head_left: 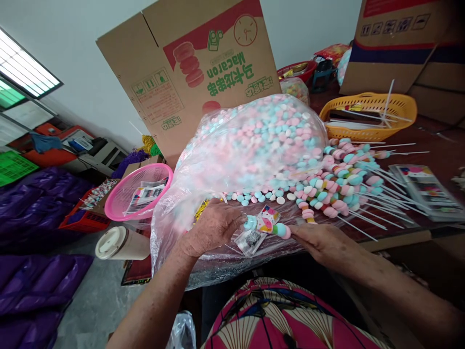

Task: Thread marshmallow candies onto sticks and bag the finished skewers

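A marshmallow skewer (282, 230) of blue, green and pink pieces lies between my hands, partly inside a clear printed wrapper (268, 220). My left hand (216, 225) is closed at the blue end, its fingertips pinching the wrapped tip. At the pink end, my right hand (323, 245) is closed around the skewer's lower part; the stick is hidden by the fingers. Another flat wrapper (250, 241) lies beneath the skewer on the plastic-covered table. To the right is a heap of finished marshmallow skewers (337, 186), white sticks pointing right.
A large clear bag of pink and blue marshmallows (261, 131) fills the middle, before a cardboard box (145, 63). On the left are a pink basket (169, 170) and a lidded cup (125, 244). A yellow basket (366, 132) and stacked wrappers (426, 191) stand right.
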`<state>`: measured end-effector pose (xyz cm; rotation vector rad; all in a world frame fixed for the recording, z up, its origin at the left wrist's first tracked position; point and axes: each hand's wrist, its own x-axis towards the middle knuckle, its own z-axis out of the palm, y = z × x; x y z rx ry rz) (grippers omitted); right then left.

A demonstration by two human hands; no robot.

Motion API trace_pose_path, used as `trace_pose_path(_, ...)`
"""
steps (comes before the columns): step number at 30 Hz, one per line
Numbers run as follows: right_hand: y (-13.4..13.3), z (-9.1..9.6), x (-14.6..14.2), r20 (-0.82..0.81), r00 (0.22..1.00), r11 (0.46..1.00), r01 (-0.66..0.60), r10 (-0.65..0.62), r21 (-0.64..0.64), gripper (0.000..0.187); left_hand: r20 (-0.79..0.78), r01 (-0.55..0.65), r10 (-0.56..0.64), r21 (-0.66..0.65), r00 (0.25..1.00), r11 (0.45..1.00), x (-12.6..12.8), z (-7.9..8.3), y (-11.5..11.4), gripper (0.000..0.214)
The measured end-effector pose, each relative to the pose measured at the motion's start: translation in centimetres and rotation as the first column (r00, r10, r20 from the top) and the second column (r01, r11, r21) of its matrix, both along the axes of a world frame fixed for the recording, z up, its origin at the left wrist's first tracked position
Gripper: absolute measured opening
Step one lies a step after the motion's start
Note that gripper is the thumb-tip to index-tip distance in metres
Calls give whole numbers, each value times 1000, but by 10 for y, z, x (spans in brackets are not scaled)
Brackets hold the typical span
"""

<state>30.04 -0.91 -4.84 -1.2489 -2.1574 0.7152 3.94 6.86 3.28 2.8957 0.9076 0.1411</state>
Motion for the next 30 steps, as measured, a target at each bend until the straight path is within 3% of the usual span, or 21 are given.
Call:
trace_pose_path(3,-2,-3,-4,-100,995,999,-1,-3,-38,31,62,-102,104,-44,993,994,-3,-1,6,24)
trace_pose_path(4,-2,-4,-5,-151,988,999,5,-13,-52,31,177,-180,186,-51,966,982,-4,-5,6,20)
trace_pose_path(5,-2,-5,-6,-203,979,997,19,-34,-73,32,347,-281,286,-64,893,957,-4,-11,4,22)
trace_pose_path(6,-3,-6,-8,-253,965,994,41,-65,-101,33,550,-389,379,-104,744,915,-3,-18,1,29)
trace_pose_path(7,-3,-7,-11,-299,949,989,60,-99,-137,34,732,-474,444,-187,517,860,-1,-26,-3,36)
trace_pose_path(8,-2,-8,-15,-340,932,982,70,-128,-177,34,846,-500,476,-313,240,808,4,-34,-8,39)
trace_pose_path(9,-2,-9,-21,-373,916,974,71,-149,-214,35,867,-436,498,-457,-24,775,9,-42,-13,43)
trace_pose_path(10,-1,-9,-27,-396,904,967,61,-158,-246,35,807,-291,555,-591,-201,753,16,-49,-18,51)
trace_pose_path(11,0,-8,-33,-411,898,962,46,-158,-269,35,702,-87,659,-699,-268,709,24,-53,-22,60)
trace_pose_path(13,2,-6,-46,-407,902,953,18,-146,-301,37,474,278,856,-810,-206,516,37,-54,-24,62)
trace_pose_path(15,3,-3,-56,-396,910,947,-8,-126,-322,39,423,441,896,-784,-133,436,43,-47,-19,55)
trace_pose_path(18,-1,-1,-61,-396,916,934,-93,-55,-345,37,454,441,880,-767,-140,466,40,-34,-7,32)
trace_pose_path(20,-6,-5,-61,-384,923,929,-111,-36,-354,36,443,414,880,-778,-173,473,36,-31,-3,36)
trace_pose_path(22,-11,-10,-63,-361,928,937,-48,-86,-346,35,411,415,889,-787,-201,457,37,-36,-5,41)
trace_pose_path(27,-7,-14,-83,-374,904,953,99,-207,-286,32,302,480,935,-803,-184,354,62,-65,-34,39)
trace_pose_path(30,1,-14,-92,-415,868,929,127,-274,-347,32,240,464,961,-842,-137,276,62,-77,-46,36)
